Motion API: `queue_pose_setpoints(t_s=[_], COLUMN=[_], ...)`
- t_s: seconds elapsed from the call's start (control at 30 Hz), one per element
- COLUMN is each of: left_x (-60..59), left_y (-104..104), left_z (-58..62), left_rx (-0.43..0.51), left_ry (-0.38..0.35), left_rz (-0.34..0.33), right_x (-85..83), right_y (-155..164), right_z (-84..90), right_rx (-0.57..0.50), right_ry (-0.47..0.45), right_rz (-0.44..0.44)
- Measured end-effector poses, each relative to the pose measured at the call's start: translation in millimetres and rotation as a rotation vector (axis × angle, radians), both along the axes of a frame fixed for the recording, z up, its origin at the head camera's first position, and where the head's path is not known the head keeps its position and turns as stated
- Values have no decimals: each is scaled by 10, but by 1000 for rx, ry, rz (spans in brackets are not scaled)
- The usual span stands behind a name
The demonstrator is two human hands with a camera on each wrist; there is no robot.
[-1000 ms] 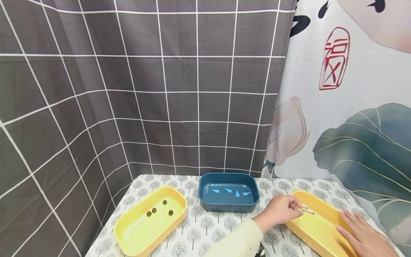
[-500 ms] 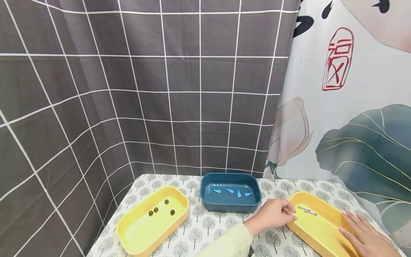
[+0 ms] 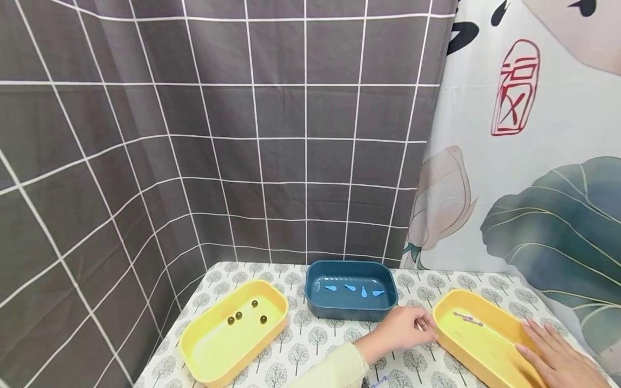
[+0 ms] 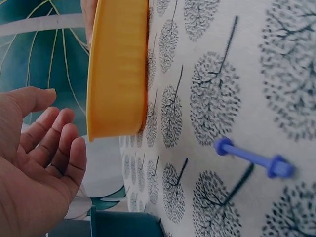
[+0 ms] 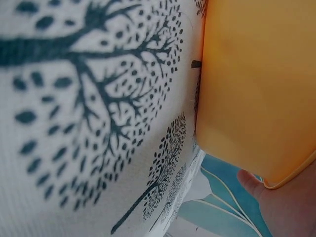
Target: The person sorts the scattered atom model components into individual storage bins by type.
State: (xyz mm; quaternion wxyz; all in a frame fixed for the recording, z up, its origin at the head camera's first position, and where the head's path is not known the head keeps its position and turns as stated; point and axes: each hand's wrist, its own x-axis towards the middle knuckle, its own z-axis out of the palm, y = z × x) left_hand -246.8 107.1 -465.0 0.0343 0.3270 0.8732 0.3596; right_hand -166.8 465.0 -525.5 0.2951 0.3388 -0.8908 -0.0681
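Note:
My left hand [image 3: 405,327] is just outside the left side of the right-hand yellow tray [image 3: 477,350]. In the left wrist view its fingers curl loosely, with nothing between them and the thumb. Two thin pale purple sticks [image 3: 468,319] lie close together at the far end inside that tray. On the tablecloth by my left wrist is a purple stick with knobbed ends [image 4: 252,157]. My right hand [image 3: 565,353] rests on the tray's right rim, fingers extended; in the right wrist view the thumb shows beside the rim.
A dark blue bin [image 3: 351,311] stands at the back centre, holding several light blue drop-shaped pieces [image 3: 364,291]. At left is another yellow tray [image 3: 233,372] with several dark round balls [image 3: 239,315]. A gridded curtain [image 3: 271,108] hangs behind the tree-patterned tablecloth [image 3: 305,353].
My left hand has drawn back leftward from over the right tray to outside its edge, leaving the two sticks inside. The purple stick on the cloth has come into view. My right hand stays put.

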Motion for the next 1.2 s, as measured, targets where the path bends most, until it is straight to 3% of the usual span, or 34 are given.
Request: queue_pose_setpoints(t_s=[0.33, 0.6, 0.83, 1.2], left_x=[51, 84, 55, 3], left_y=[-138, -249, -367, -630], left_z=[-32, 7, -52, -56], left_rx=[-57, -28, -14, 33], left_ry=[127, 64, 103, 48], left_rz=[-35, -31, -50, -23], right_x=[-20, -70, -80, -152], right_y=[21, 71, 87, 141], right_z=[-27, -41, -65, -75], right_rx=[-1, 11, 3, 28], right_ry=[-3, 23, 29, 67], right_rz=[-7, 51, 66, 136])
